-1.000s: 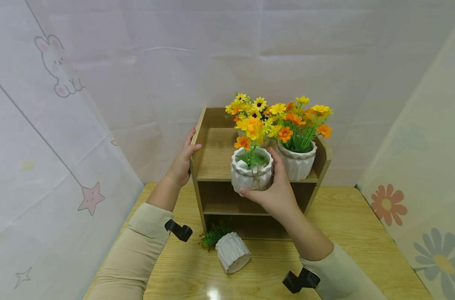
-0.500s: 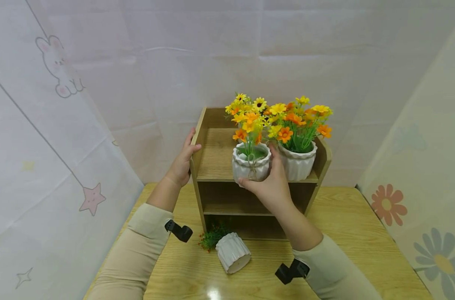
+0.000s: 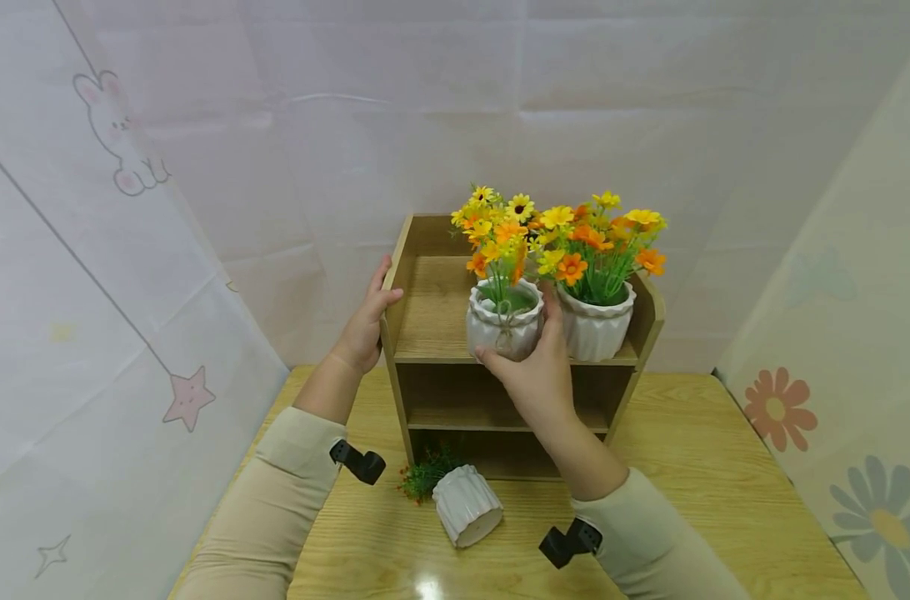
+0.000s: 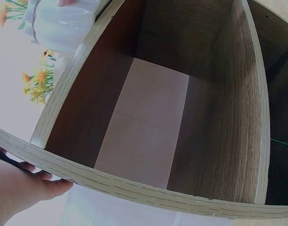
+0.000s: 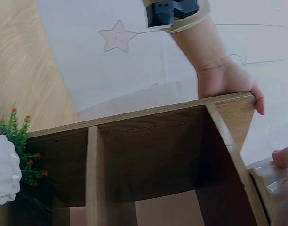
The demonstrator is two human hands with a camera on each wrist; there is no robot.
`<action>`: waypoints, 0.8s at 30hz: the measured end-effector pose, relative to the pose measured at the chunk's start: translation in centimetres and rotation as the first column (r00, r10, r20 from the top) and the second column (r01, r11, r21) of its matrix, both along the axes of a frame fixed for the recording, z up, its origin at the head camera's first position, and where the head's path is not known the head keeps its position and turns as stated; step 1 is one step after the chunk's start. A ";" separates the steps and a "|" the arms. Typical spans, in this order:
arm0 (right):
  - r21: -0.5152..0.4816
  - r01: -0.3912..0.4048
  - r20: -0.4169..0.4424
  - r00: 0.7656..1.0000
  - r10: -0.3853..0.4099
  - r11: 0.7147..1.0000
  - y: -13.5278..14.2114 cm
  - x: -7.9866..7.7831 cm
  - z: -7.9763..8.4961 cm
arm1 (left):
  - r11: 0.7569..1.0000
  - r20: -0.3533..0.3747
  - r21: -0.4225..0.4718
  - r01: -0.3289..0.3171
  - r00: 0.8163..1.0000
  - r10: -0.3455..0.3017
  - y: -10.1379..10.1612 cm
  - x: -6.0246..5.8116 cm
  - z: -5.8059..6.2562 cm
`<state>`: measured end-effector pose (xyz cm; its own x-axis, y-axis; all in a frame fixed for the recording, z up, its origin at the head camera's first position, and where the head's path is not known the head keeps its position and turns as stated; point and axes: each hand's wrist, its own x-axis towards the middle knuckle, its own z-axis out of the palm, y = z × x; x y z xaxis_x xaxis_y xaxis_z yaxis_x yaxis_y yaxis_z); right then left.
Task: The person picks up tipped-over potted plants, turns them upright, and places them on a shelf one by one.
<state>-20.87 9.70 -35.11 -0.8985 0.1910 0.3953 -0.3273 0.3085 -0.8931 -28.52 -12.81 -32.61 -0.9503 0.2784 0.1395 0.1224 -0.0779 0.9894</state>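
A flowerpot [image 3: 503,333], white and fluted with a twine bow and yellow-orange flowers, is gripped by my right hand [image 3: 537,379], thumb in front and fingers on its right side. It is at the front edge of the top board of a wooden shelf [image 3: 432,312]. My left hand [image 3: 362,327] holds the shelf's left side panel near the top, thumb over the edge. To the right on that board stands another white flowerpot [image 3: 596,329] with yellow and orange flowers. Sunflower-like yellow flowers [image 3: 520,207] rise behind the held pot, which mostly hides their own pot.
A fluted white pot [image 3: 466,504] with a red-tipped green plant [image 3: 428,473] lies on its side on the wooden table [image 3: 687,450], before the shelf's lowest compartment. Printed cloth [image 3: 335,150] surrounds the table at the back and sides.
My right hand has carried the flowerpot back and slightly up in the head view, from before the shelf to the top board's front edge. My left hand has stayed on the side panel.
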 end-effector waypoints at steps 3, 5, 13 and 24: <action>0.034 0.041 -0.053 0.998 -0.039 0.999 -0.2 0.2 -0.5 | 1.000 0.000 0.001 0.001 1.000 -0.001 0.0 0.0 0.0; 0.060 0.074 -0.071 0.995 -0.070 0.995 -0.3 0.3 -0.7 | 1.000 0.000 0.001 0.002 1.000 -0.002 0.0 0.0 0.0; 0.090 0.160 -0.108 0.983 -0.150 0.983 -0.8 0.3 -0.9 | 1.000 0.011 0.011 -0.002 1.000 0.002 0.0 -0.1 -0.1; 0.078 0.205 -0.144 0.971 -0.192 0.976 -1.6 -0.5 -1.2 | 1.000 0.012 0.006 -0.003 1.000 0.003 -0.1 -0.2 -0.1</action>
